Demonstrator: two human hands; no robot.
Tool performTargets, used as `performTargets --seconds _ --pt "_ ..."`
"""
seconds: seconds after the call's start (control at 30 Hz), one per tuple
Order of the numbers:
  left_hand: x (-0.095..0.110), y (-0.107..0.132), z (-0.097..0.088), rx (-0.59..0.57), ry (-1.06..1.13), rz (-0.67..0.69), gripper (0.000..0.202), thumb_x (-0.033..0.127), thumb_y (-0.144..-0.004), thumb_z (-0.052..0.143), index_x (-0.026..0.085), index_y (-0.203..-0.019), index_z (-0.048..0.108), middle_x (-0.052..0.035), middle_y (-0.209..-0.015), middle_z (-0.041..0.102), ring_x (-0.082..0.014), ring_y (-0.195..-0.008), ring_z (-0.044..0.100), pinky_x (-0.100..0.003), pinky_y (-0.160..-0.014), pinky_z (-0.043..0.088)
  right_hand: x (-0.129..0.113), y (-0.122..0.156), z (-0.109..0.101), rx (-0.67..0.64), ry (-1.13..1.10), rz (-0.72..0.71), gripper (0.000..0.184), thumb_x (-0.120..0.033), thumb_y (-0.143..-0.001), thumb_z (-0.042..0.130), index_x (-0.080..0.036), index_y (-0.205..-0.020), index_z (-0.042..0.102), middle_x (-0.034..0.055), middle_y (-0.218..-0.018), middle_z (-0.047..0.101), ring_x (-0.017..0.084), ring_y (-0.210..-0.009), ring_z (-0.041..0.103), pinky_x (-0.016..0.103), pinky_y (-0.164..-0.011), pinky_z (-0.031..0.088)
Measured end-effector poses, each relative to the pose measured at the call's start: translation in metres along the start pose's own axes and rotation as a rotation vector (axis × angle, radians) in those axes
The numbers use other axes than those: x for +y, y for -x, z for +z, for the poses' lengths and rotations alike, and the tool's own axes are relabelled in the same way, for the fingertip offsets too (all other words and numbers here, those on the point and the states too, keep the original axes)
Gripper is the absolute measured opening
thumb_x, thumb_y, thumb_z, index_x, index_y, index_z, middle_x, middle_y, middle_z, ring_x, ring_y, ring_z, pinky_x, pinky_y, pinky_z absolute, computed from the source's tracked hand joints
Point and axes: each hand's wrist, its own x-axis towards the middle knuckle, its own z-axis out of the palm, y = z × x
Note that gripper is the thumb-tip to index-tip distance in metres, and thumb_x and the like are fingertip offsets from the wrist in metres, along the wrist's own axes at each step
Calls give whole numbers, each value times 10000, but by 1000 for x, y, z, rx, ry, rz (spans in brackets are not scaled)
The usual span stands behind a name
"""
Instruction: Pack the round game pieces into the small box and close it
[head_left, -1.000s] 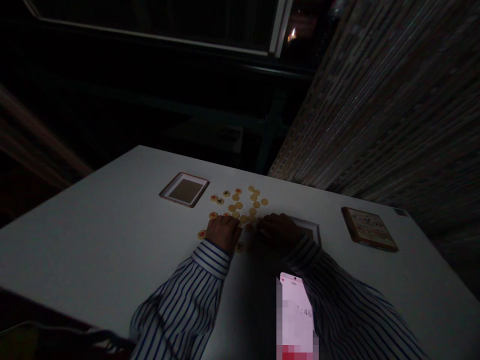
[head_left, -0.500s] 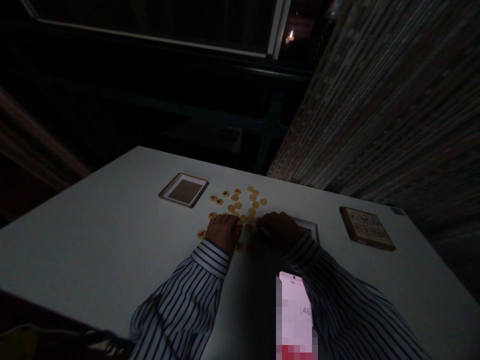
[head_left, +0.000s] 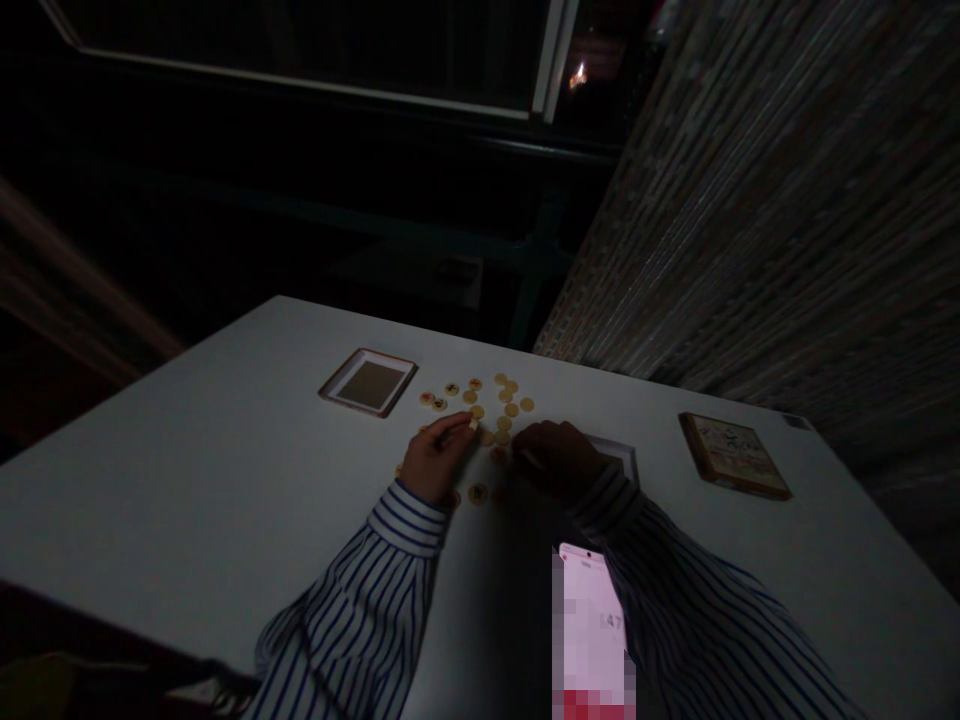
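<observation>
My left hand (head_left: 433,462) pinches a Chinese chess piece (head_left: 474,425) between thumb and fingertips, tilted just above the table. Over the right side of the scattered round pieces, my right hand (head_left: 559,458) is closed with its fingers curled down. Whatever it may hold is hidden in shadow. Several pale wooden discs lie between and beyond the hands, some blank side up, such as a plain disc (head_left: 511,410). Others show red or dark characters, among them a dark-marked piece (head_left: 478,493) near my left wrist.
An open shallow box (head_left: 330,392) lies left of the pieces. Another open box (head_left: 628,456) is partly covered by my right hand. A picture-topped box (head_left: 739,458) sits farther right. A lit phone (head_left: 589,600) lies by my right forearm on the white table (head_left: 187,480).
My left hand has turned over from palm-down on the pieces and lifted slightly, with a piece now pinched in its fingertips. My right hand has barely moved.
</observation>
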Motion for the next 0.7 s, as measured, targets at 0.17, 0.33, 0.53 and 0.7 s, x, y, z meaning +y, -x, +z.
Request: performTargets --seconds 0.17,0.33,0.53,0.7 --pt "0 0 -3 -21 193 -127 445 375 -628 681 130 -995 625 -88 -899 684 -174 -817 632 -346 -827 475 -1 -1 0 -1 16 -9 216 -307 -821 427 -193 -903 592 70 -898 628 191 -827 559 288 -644 327" --pt "-3 -3 -5 -33 321 -205 425 347 -636 678 138 -1001 619 -71 -871 682 -150 -752 635 -307 -753 498 -2 -2 0 -10 23 -17 207 -291 -835 416 -197 -908 585 69 -910 627 183 -839 557 285 -654 329" --pt "12 -8 -15 56 524 -301 259 215 -675 635 153 -926 619 -37 -796 670 -93 -637 621 -183 -574 503 -1 -1 1 16 21 -12 202 -301 -826 427 -188 -878 586 60 -876 627 186 -812 560 289 -639 322" --pt "18 -11 -26 78 674 -263 188 165 -707 594 155 -894 610 -31 -791 671 -78 -631 622 -143 -556 504 -1 0 1 14 24 -21 227 -310 -842 396 -187 -894 580 66 -890 622 188 -823 559 295 -646 322"
